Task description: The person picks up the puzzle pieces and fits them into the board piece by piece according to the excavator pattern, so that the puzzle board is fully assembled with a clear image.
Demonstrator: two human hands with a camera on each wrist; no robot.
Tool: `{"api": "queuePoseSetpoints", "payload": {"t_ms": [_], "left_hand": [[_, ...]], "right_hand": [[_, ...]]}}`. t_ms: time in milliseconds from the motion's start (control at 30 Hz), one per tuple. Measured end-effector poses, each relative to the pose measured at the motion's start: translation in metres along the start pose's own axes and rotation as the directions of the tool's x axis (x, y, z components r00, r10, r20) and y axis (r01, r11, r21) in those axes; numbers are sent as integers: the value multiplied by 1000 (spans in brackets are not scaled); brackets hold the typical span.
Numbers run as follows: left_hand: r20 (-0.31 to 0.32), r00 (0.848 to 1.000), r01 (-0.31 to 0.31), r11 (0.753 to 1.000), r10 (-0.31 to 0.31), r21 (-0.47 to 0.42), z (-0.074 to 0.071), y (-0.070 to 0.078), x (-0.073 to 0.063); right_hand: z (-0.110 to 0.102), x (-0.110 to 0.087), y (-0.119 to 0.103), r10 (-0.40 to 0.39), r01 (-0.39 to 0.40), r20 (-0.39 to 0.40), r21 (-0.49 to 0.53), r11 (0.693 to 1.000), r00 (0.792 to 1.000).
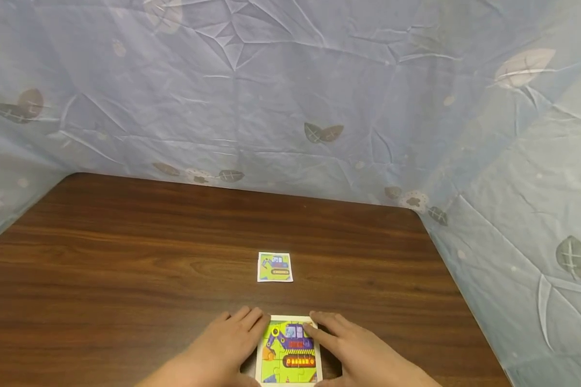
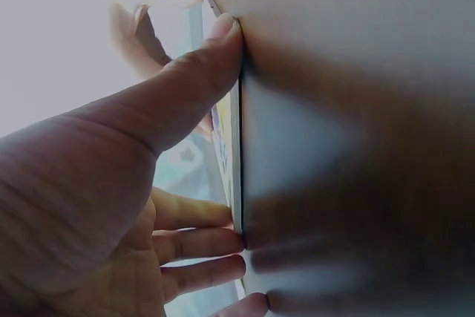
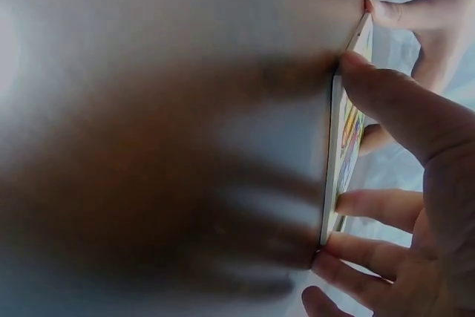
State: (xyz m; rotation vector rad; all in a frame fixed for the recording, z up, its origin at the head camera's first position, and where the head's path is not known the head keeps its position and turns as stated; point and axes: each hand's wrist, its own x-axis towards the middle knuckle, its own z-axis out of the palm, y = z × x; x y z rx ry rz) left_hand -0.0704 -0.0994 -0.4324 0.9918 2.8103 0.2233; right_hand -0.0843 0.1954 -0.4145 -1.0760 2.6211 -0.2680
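A jigsaw puzzle (image 1: 283,371) in a pale square frame lies flat at the table's near edge; its assembled picture is a purple excavator on green. My left hand (image 1: 227,344) holds the frame's left side, the thumb (image 2: 223,42) at the near corner and the fingers along the side toward the far corner. On the other side my right hand (image 1: 363,352) holds the frame likewise, its thumb (image 3: 356,68) at the near corner. The right index finger lies over the puzzle's upper right part. Beyond the puzzle is a small picture card (image 1: 275,267) with a matching excavator.
The brown wood-grain table (image 1: 126,258) stretches away to the left, right and back. A pale blue leaf-patterned cloth (image 1: 271,107) hangs along its far side and both flanks, creased in places.
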Motion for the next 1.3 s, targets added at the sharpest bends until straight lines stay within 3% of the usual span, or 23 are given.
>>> {"api": "queuePoseSetpoints", "payload": {"t_ms": [133,400,867,1300], "left_hand": [[-4,997,73,992,-74,-102,-9,-16,4],[-30,992,119,978,-126,-172,-17,-38,13],[19,984,179,968,-179,-176,-22,-39,20],[31,987,160,970,-157,-185,-21,-38,18]], "right_hand": [[-7,24,3,24,-24,-7,2,1000,1000],[-15,57,13,39,-39,-9,-5,999,999],[-15,65,21,38,-38,-4,26,999,999],[-13,60,24,47,-48,14,71,996,999]]}}
